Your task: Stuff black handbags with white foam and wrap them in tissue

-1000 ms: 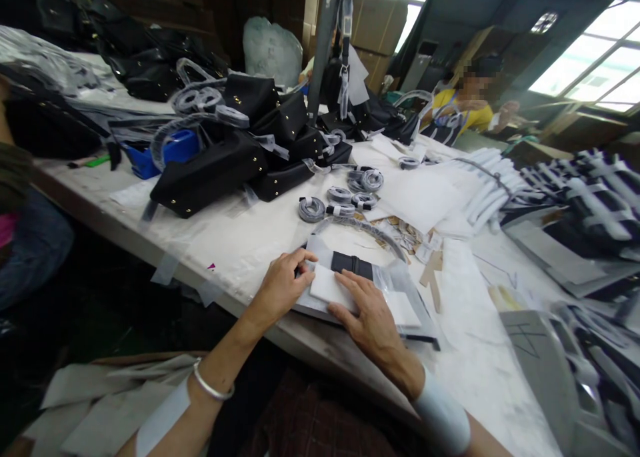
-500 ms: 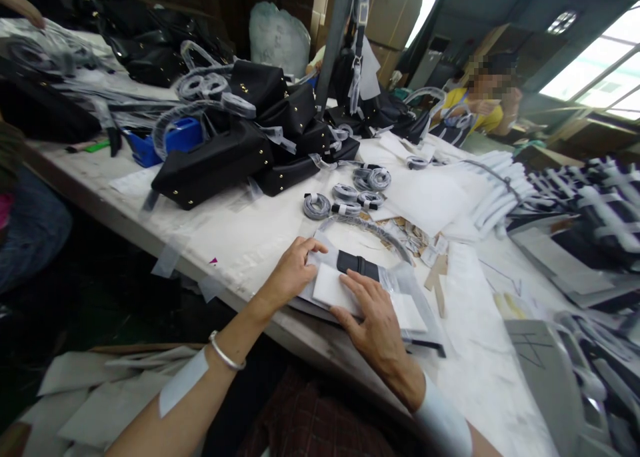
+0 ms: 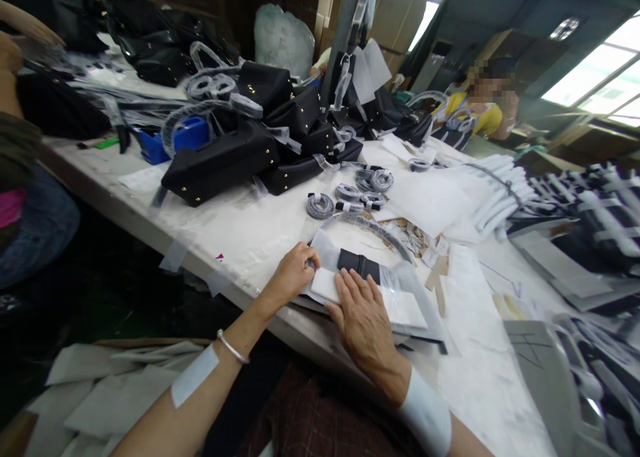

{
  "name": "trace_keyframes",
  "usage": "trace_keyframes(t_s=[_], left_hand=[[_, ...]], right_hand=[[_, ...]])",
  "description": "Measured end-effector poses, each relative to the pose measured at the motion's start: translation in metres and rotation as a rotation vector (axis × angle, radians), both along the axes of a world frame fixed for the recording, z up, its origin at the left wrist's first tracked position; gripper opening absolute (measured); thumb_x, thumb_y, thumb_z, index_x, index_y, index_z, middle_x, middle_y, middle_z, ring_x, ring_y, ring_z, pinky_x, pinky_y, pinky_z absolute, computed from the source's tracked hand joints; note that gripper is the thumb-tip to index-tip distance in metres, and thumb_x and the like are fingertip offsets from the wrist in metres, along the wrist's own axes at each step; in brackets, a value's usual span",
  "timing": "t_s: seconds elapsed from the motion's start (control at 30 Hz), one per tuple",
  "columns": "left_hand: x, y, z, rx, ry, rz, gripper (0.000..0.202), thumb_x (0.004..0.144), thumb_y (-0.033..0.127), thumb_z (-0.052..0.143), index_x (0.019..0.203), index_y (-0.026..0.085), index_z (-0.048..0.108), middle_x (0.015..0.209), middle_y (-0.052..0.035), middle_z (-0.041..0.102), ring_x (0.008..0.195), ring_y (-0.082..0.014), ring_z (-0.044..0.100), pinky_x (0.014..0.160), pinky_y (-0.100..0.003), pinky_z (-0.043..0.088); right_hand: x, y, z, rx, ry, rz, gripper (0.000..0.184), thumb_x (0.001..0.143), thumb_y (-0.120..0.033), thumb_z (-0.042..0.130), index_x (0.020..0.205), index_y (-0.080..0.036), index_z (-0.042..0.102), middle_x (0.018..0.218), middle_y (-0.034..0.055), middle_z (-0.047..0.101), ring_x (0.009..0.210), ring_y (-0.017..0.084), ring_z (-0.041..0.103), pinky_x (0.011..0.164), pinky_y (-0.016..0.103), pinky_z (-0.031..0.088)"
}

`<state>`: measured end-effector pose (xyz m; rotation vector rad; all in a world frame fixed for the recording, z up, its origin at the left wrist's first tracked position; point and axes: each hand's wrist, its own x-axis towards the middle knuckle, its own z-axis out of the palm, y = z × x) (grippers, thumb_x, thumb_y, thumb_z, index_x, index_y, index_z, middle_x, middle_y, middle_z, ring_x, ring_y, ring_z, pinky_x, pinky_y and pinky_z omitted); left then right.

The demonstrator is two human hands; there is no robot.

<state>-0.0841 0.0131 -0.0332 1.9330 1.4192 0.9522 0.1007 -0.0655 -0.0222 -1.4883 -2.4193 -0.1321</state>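
In front of me on the table lies a flat bag (image 3: pixel 443 345) with a wrapped curved handle (image 3: pixel 373 225). Translucent film (image 3: pixel 327 242) and a black strap piece (image 3: pixel 359 265) are on its upper face. A white foam strip (image 3: pixel 407 310) lies across it, just below the strap piece. My right hand (image 3: pixel 364 317) rests flat on this strip, fingers stretched out, hiding its middle. At the strip's left end is my left hand (image 3: pixel 299 268), its fingers curled together by the film's edge; what they pinch, if anything, is hidden.
Several black bags (image 3: pixel 220 163) are piled at the back left beside a blue tape dispenser (image 3: pixel 187 137). Coiled wrapped straps (image 3: pixel 320 205) and white sheets (image 3: pixel 425 193) lie beyond the bag. A person in yellow (image 3: pixel 480 120) is at the far side. A grey bin (image 3: pixel 535 370) stands right.
My left fingers have curled in and moved slightly left and down. My right hand has shifted a little left and flattened on the foam strip, which now lies straighter.
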Motion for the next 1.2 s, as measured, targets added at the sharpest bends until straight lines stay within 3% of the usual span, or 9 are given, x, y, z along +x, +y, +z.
trace_keyframes(t_s=[0.17,0.27,0.4,0.47,0.57,0.7,0.87,1.03,1.2], left_hand=[[0.001,0.000,0.003,0.063,0.057,0.021,0.027,0.064,-0.001,0.047,0.072,0.020,0.061,0.083,-0.0008,0.058,0.079,-0.0156,0.058,0.078,-0.028,0.051],[0.002,-0.012,0.014,0.144,0.086,0.047,0.030,0.073,-0.001,0.047,0.084,0.021,0.064,0.094,-0.0032,0.064,0.094,-0.0190,0.059,0.091,-0.034,0.049],[-0.004,-0.042,0.019,0.462,0.227,-0.210,0.031,0.091,0.010,0.049,0.116,0.021,0.062,0.121,-0.0054,0.065,0.124,-0.0211,0.052,0.107,-0.039,0.041],[-0.008,-0.057,0.012,0.593,0.371,-0.361,0.039,0.093,0.014,0.049,0.131,0.019,0.053,0.131,-0.0074,0.062,0.129,-0.0219,0.050,0.109,-0.040,0.041],[-0.014,-0.070,-0.004,0.649,0.548,-0.391,0.047,0.095,0.012,0.046,0.141,0.014,0.044,0.137,-0.0097,0.058,0.131,-0.0232,0.049,0.111,-0.041,0.039],[-0.018,-0.069,-0.015,0.733,0.636,-0.374,0.045,0.098,0.010,0.038,0.142,0.013,0.044,0.137,-0.0103,0.059,0.131,-0.0231,0.050,0.111,-0.041,0.040],[-0.015,-0.065,-0.009,0.797,0.732,-0.362,0.041,0.100,0.016,0.037,0.139,0.013,0.048,0.134,-0.0104,0.061,0.128,-0.0245,0.052,0.109,-0.043,0.040],[-0.004,-0.091,0.000,0.781,0.724,-0.352,0.040,0.101,0.017,0.034,0.137,0.017,0.052,0.134,-0.0080,0.062,0.127,-0.0231,0.053,0.108,-0.042,0.041],[0.009,-0.114,-0.005,0.816,0.603,-0.319,0.040,0.101,0.014,0.033,0.132,0.018,0.057,0.134,-0.0044,0.062,0.127,-0.0231,0.053,0.112,-0.043,0.036]], right_hand=[[0.000,-0.003,-0.003,0.015,-0.017,0.023,0.066,0.090,-0.046,0.064,0.144,-0.014,0.043,0.145,0.0186,0.050,0.134,0.036,0.044,0.115,0.057,0.028],[0.000,-0.002,-0.005,0.000,-0.048,0.003,0.070,0.086,-0.042,0.070,0.143,-0.010,0.043,0.143,0.0213,0.052,0.132,0.037,0.046,0.115,0.056,0.028],[0.000,-0.001,-0.008,-0.001,-0.070,0.002,0.067,0.085,-0.031,0.069,0.142,-0.008,0.044,0.142,0.0225,0.052,0.131,0.037,0.047,0.115,0.056,0.028],[0.001,-0.002,-0.008,0.008,-0.067,0.009,0.063,0.087,-0.028,0.067,0.142,-0.007,0.044,0.142,0.0230,0.052,0.132,0.037,0.046,0.115,0.056,0.028],[0.002,-0.003,-0.008,0.011,-0.070,0.033,0.062,0.088,-0.025,0.065,0.143,-0.007,0.044,0.144,0.0232,0.049,0.134,0.037,0.043,0.116,0.056,0.026],[0.004,-0.001,-0.008,0.016,-0.090,0.062,0.061,0.089,-0.028,0.064,0.142,-0.005,0.044,0.146,0.0228,0.048,0.136,0.036,0.042,0.116,0.055,0.026],[0.007,0.003,-0.011,0.013,-0.125,0.072,0.057,0.091,-0.032,0.062,0.139,-0.004,0.047,0.143,0.0220,0.051,0.131,0.034,0.047,0.113,0.053,0.032],[0.024,-0.014,-0.011,0.029,-0.126,0.131,0.047,0.092,-0.022,0.057,0.135,-0.006,0.051,0.138,0.0185,0.057,0.125,0.030,0.053,0.109,0.048,0.038],[0.038,-0.039,-0.013,0.119,-0.080,0.140,0.043,0.093,-0.020,0.052,0.134,-0.006,0.053,0.140,0.0167,0.056,0.129,0.028,0.050,0.112,0.047,0.033]])
